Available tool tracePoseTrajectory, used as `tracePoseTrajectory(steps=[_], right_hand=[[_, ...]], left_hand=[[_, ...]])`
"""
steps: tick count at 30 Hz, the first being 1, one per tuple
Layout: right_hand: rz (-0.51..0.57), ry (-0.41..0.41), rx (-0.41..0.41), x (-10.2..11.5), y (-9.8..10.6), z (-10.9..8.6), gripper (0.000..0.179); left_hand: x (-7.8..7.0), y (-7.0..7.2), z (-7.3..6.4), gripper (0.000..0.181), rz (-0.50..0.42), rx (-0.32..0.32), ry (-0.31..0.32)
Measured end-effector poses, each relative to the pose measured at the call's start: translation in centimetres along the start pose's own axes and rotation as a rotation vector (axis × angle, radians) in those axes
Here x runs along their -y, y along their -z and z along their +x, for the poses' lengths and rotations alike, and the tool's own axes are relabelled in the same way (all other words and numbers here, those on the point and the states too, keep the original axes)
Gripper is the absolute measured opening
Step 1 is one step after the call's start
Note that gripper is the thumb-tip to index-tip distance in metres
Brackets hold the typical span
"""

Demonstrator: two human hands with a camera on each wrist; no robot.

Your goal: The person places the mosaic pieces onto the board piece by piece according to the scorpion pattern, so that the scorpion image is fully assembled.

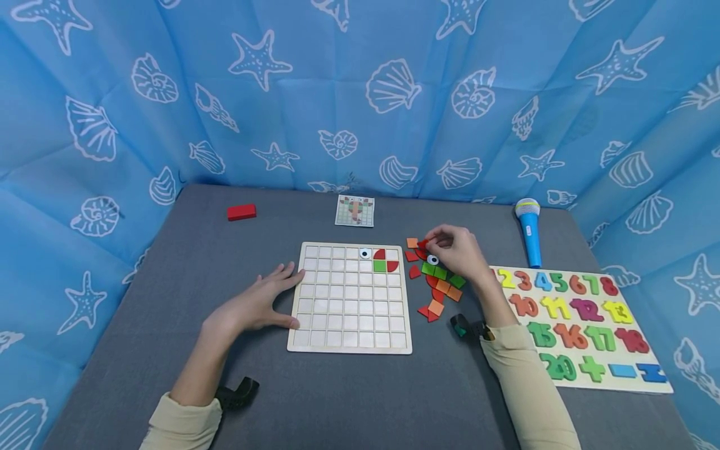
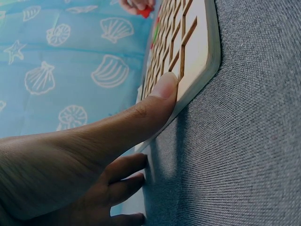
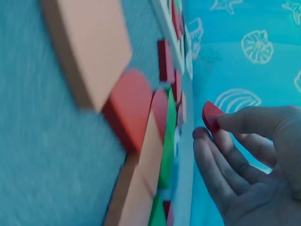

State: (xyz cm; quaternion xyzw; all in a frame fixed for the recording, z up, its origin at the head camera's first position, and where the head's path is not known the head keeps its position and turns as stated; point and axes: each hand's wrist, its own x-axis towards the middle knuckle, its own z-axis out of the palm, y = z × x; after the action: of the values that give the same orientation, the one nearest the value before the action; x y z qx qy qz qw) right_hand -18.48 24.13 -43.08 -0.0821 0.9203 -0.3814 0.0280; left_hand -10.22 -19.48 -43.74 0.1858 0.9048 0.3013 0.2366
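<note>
A wooden grid board [image 1: 334, 306] lies on the table. Near its top right corner sit a round eye tile [image 1: 365, 253], a green square [image 1: 379, 266] and two red quarter-round pieces. My left hand [image 1: 255, 304] spreads along the board's left side, its thumb [image 2: 164, 87] resting on the rim. To the right of the board my right hand [image 1: 457, 251] pinches a small red piece with a curved edge [image 3: 211, 116] between thumb and fingers. Below that hand, loose red, orange and green pieces [image 1: 442, 285] lie in a pile, with another eye tile [image 1: 432, 259] among them.
A small pattern card [image 1: 355, 210] lies behind the board. Far left is a red block [image 1: 241, 212]. On the right, a blue toy microphone [image 1: 529, 234] lies beyond a number puzzle board [image 1: 613, 382], close to my right forearm. A patterned blue curtain [image 1: 337, 94] stands behind the table.
</note>
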Motion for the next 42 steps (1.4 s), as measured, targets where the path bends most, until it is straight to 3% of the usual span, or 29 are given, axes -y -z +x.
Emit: tracePoseTrajectory(steps=[9,14,22,26,34,37,42], right_hand=[[0.174,0.023,0.096,2.4,-1.4,-0.7,0.023],[0.212,0.061,0.133,3.5,-2.8,-0.7,0.018],[0.288,0.114,0.201,4.4,-4.7,-0.3,0.015],[0.221,0.152,0.251,4.8,-5.2,-0.4,0.013],[0.013,0.233,0.462,5.7,-5.4,-1.1,0.015],[-0.033,0.240,0.483,6.0,-5.4,-1.3,0.015],[-0.049,0.274,0.492,6.2,-5.3,-1.5,0.013]], left_hand=[[-0.9,0.4,-0.3,0.112,0.033,0.010,0.025],[-0.6,0.3,-0.3,0.113,0.027,0.003,0.009],[-0.9,0.3,-0.3,0.110,0.045,0.024,0.042],[-1.0,0.3,-0.2,0.110,0.050,0.022,0.046],[-1.1,0.3,-0.1,0.110,0.052,0.021,0.039],[-1.0,0.3,-0.2,0.111,0.050,0.019,0.031],[0.4,-0.2,0.0,0.114,0.015,-0.004,-0.024]])
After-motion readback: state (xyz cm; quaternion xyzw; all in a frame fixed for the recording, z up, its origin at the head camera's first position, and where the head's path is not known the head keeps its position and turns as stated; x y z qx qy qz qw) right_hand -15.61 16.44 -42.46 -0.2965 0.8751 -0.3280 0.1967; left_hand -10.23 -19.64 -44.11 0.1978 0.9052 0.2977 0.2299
